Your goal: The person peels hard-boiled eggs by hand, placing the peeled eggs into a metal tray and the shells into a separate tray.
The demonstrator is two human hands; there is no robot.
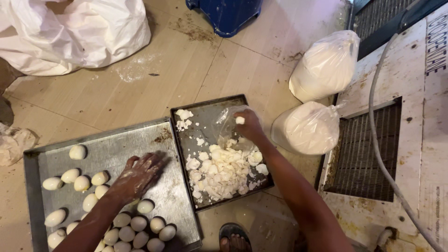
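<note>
Steel trays sit on the floor. The right hand (249,125), fingers pinched on a shell piece (240,120), hovers at twelve o'clock of the shell heap (224,170); the left hand (137,176) rests open-fingered on the egg tray (154,140), eggs (135,226) at six o'clock.

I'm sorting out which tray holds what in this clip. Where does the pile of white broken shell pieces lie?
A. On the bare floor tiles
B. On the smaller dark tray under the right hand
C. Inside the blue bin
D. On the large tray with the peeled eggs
B: the white shell pieces are heaped on the smaller dark tray, where the right hand reaches, while the large tray holds the peeled eggs.
</note>
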